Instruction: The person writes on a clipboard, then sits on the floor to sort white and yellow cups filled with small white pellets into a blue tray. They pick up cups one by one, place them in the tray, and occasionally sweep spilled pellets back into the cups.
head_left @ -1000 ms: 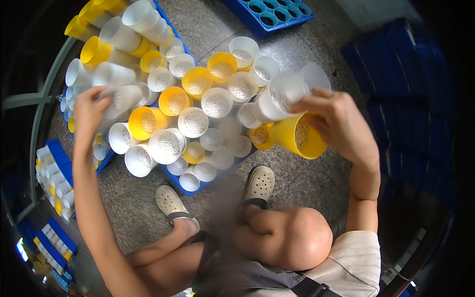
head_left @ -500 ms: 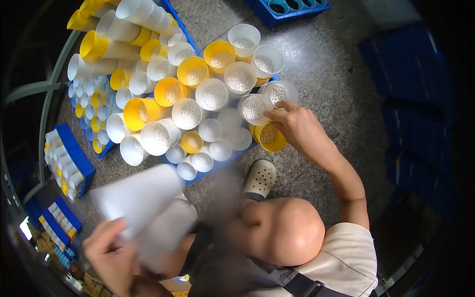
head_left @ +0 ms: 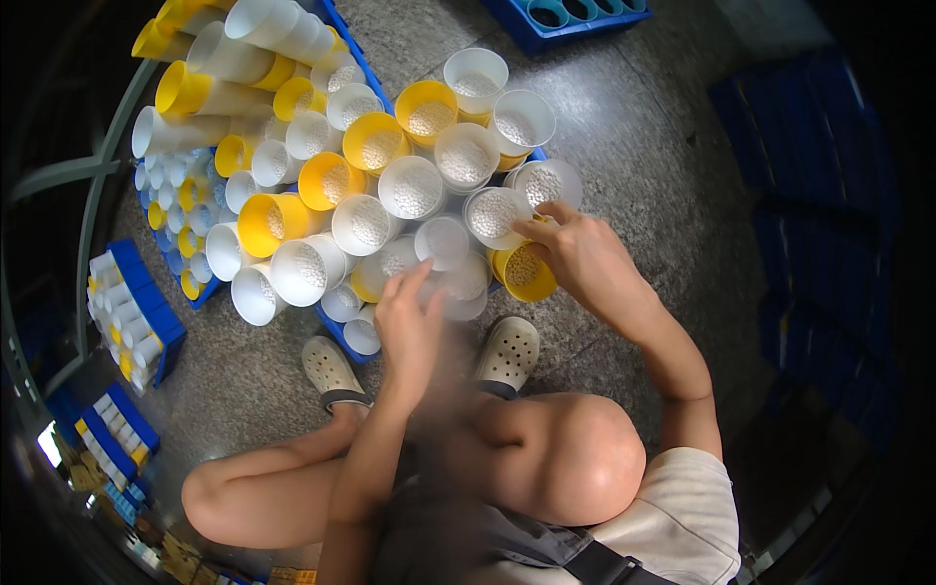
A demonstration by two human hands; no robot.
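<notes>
Translucent white cups [head_left: 411, 187] and yellow cups [head_left: 374, 142], many with small white beads inside, stand in a dense cluster in front of me. My left hand [head_left: 408, 322] is at the cluster's near edge, thumb and fingers curved against the side of a translucent white cup [head_left: 444, 244]. How firmly it grips is hard to see, and that cup's lower part blends with those behind. My right hand [head_left: 583, 249] pinches the rim of a bead-filled white cup [head_left: 492, 216] on the cluster's right side. A yellow cup [head_left: 527, 273] with beads sits just below those fingers.
Blue crates [head_left: 343, 341] lie beneath the cups. Tall nested cup stacks [head_left: 229, 49] lean at the far left. More loaded blue crates [head_left: 156, 322] stand on the left. Another blue crate [head_left: 546, 34] holds dark-filled cups at the back. My shoes [head_left: 509, 351] are close to the cups.
My left hand has swung up and right from beside my knee to the cups, bringing the white cups it held. My right hand stays at the same rim.
</notes>
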